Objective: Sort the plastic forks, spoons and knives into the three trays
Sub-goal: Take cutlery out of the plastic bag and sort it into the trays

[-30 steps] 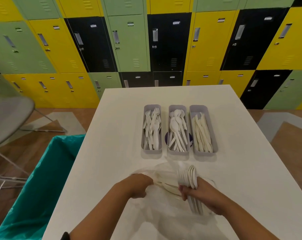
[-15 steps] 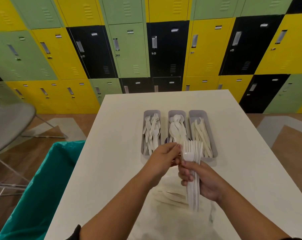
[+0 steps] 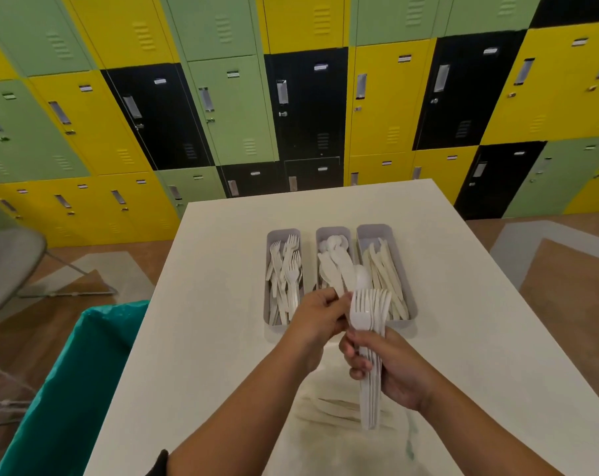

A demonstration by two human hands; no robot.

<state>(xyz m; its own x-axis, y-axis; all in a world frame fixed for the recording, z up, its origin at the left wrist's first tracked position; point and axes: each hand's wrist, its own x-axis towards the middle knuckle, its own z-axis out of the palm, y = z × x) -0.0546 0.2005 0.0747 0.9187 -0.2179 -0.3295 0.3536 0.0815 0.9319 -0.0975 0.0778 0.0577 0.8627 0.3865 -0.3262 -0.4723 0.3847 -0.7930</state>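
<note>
- Your right hand (image 3: pixel 390 365) is curled round the handles of a bunch of forks (image 3: pixel 370 310), holding them upright with the tines fanned out above your fingers; roughly five or six show, but they overlap too much for an exact count.
- Your left hand (image 3: pixel 317 319) sits just to the left of that bunch, fingertips pinched on one white piece (image 3: pixel 335 271) that points away from you over the middle tray; blur hides which kind it is.
- Three grey trays stand side by side on the bench (image 3: pixel 202 304), just beyond both hands.
- The fork tray (image 3: pixel 284 231) lies ahead and to the left of your left hand, and holds about eight forks, tangled.
- The spoon tray (image 3: pixel 333 230) lies straight beyond your left hand, partly hidden by the two hands; two or three spoon bowls show at its far end, and the rest cannot be counted.
- The knife tray (image 3: pixel 375 228) lies beyond your right hand, with about eight knives lying lengthwise.
- Below and nearer to you than your right hand, a clear plastic bag (image 3: pixel 329 424) lies flat on the bench with a few pale pieces inside; their number and kind are unclear.
- A bin with a teal liner (image 3: pixel 68 389) stands off the bench edge, well left of your left forearm.
</note>
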